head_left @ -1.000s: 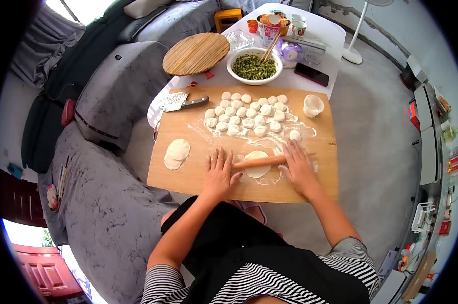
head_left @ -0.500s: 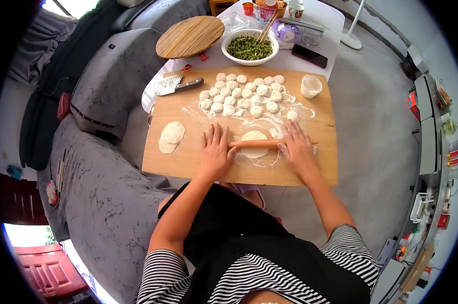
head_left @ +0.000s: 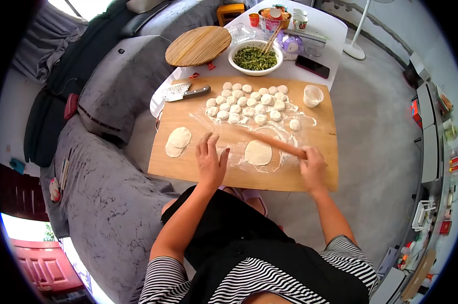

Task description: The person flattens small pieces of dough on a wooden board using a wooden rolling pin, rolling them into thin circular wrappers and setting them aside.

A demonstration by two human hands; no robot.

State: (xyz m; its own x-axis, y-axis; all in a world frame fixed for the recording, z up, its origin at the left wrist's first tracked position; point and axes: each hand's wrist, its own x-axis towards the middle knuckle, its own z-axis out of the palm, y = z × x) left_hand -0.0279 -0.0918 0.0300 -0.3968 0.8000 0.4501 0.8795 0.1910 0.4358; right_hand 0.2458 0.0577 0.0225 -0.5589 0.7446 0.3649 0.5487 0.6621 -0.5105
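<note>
My right hand [head_left: 314,168] is closed round one end of a wooden rolling pin [head_left: 279,145], which slants up and to the left. Just below the pin, a flat round of dough [head_left: 258,153] lies on the floured wooden board [head_left: 188,172]. My left hand [head_left: 211,159] is over the board with its fingers apart and nothing in it. Left of it, two overlapping flat rounds [head_left: 178,139] rest on the board. Several small dough pieces [head_left: 260,109] sit behind, and one [head_left: 294,124] lies apart at the right.
On the board are a cleaver [head_left: 186,92] at the back left and a clear cup [head_left: 312,96] at the back right. Behind stand a bowl of chopped green filling [head_left: 255,58] with chopsticks, a round woven mat [head_left: 198,46] and a phone [head_left: 312,66].
My left hand has let go of the rolling pin. My right hand has moved to the pin's end and closed on it; the pin has swung to a slant, off the dough round.
</note>
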